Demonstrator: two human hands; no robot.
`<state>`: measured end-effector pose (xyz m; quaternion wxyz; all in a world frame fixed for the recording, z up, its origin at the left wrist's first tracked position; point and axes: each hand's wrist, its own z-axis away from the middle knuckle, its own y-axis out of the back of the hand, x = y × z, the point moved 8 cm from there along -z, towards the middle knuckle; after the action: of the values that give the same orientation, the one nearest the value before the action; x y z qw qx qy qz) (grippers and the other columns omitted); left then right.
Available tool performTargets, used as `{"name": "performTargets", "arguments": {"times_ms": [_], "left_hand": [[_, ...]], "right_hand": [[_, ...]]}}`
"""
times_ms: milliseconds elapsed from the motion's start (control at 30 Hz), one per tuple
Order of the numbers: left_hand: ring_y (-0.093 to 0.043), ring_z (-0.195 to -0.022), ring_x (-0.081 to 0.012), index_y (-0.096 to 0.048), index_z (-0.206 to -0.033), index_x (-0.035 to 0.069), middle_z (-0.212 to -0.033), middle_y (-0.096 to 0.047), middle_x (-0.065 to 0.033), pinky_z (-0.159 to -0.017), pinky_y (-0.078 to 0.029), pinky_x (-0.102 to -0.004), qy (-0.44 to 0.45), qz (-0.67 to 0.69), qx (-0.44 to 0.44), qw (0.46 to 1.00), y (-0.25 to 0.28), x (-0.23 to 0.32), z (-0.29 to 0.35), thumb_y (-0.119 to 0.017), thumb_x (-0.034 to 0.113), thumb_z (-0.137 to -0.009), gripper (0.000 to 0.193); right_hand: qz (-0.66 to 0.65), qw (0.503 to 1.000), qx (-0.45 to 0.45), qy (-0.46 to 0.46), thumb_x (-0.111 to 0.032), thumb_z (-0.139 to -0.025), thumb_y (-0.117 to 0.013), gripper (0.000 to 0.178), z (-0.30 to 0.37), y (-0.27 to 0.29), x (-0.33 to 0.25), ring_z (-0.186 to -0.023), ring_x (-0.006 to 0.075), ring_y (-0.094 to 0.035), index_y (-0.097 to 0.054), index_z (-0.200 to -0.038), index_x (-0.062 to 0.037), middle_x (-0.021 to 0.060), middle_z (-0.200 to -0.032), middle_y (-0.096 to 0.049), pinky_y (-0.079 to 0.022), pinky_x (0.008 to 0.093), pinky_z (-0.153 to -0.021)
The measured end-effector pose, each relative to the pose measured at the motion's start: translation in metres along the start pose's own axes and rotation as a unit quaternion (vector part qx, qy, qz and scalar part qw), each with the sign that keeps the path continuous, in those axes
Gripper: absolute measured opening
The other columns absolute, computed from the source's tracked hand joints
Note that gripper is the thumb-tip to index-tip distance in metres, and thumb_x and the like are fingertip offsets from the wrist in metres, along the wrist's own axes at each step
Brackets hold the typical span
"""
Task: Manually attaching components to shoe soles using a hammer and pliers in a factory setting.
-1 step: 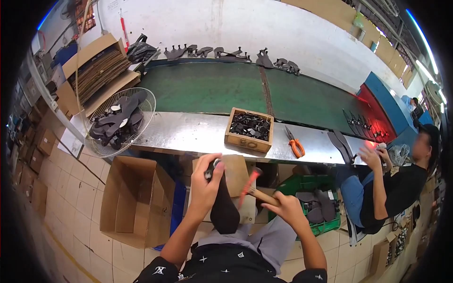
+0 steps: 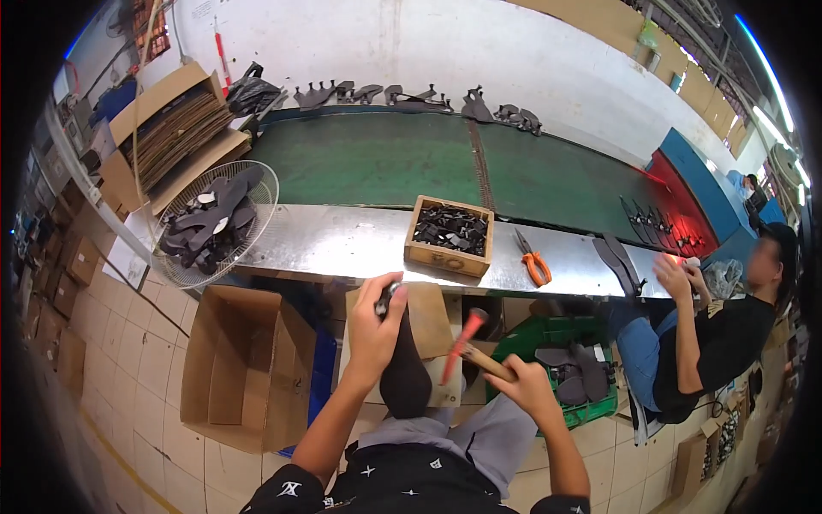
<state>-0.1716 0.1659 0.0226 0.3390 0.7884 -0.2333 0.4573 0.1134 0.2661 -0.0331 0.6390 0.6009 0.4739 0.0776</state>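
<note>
My left hand grips the top of a black shoe sole that stands upright over my lap, in front of a tan board. My right hand holds a hammer by its wooden handle. The hammer's red head points up and left, close beside the sole. Just beyond both hands runs the shiny metal bench. On the bench stands a small wooden box full of small black parts.
Orange-handled scissors lie on the bench. A wire basket of black soles sits at the left. An open cardboard box stands on the floor, a green crate of soles at the right. A green conveyor belt runs behind. A seated co-worker works at the right.
</note>
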Motion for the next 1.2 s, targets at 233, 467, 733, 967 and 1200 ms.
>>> {"name": "performTargets", "arguments": {"times_ms": [233,467,733,967,1200], "left_hand": [[-0.057,-0.115,-0.0336,-0.057,-0.130,0.002,-0.126,-0.059,-0.0177,-0.100,-0.045,-0.0406,-0.121,-0.045,0.000,0.992,-0.064,-0.006,-0.088,-0.073,0.026,-0.089,0.051],[-0.061,-0.106,-0.0239,-0.071,-0.098,0.008,-0.104,-0.064,-0.0056,-0.087,-0.050,-0.0393,-0.412,-0.332,-0.210,0.822,-0.163,0.004,-0.176,-0.066,0.006,-0.081,0.019],[-0.059,-0.101,-0.0192,-0.072,-0.086,0.014,-0.097,-0.063,0.0002,-0.083,-0.050,-0.0341,-0.532,-0.423,-0.320,0.661,-0.189,-0.001,-0.170,-0.067,0.012,-0.079,0.008],[-0.066,-0.075,-0.0257,-0.073,-0.086,0.002,-0.084,-0.066,-0.0096,-0.066,-0.052,-0.0369,-0.282,-0.147,-0.176,0.932,-0.120,0.018,-0.157,-0.076,0.015,-0.081,0.014],[-0.063,-0.080,-0.0090,-0.075,-0.089,0.003,-0.090,-0.068,-0.0039,-0.067,-0.050,-0.0228,-0.031,0.125,-0.131,0.983,-0.086,0.034,-0.012,-0.076,0.012,-0.087,0.010]], "right_hand": [[-0.453,0.862,0.149,-0.168,-0.011,-0.094,-0.062,0.015,0.068,0.026,-0.018,-0.041,0.0094,-0.042,-0.054,-0.083,-0.0029,-0.0014,-0.054,-0.044,-0.036,0.0257,-0.042],[-0.573,0.778,0.123,-0.227,-0.005,-0.099,-0.053,0.009,0.044,0.014,0.006,-0.042,0.0035,-0.038,-0.057,-0.103,0.0023,-0.0037,-0.056,-0.045,-0.031,0.0222,-0.042],[-0.530,0.800,0.141,-0.244,-0.006,-0.099,-0.055,0.013,0.051,0.014,0.023,-0.045,0.0016,-0.041,-0.065,-0.103,0.0007,-0.0057,-0.057,-0.048,-0.029,0.0220,-0.043],[-0.452,0.859,0.183,-0.158,-0.005,-0.096,-0.059,0.023,0.005,0.029,0.012,-0.050,0.0036,-0.049,-0.063,-0.118,0.0026,0.0029,-0.078,-0.066,-0.038,0.0210,-0.045],[-0.419,0.891,0.174,-0.035,0.002,-0.090,-0.061,0.034,-0.067,0.028,-0.055,-0.080,0.0053,-0.062,-0.063,-0.123,0.0045,0.0084,-0.111,-0.073,-0.049,0.0202,-0.059]]}}
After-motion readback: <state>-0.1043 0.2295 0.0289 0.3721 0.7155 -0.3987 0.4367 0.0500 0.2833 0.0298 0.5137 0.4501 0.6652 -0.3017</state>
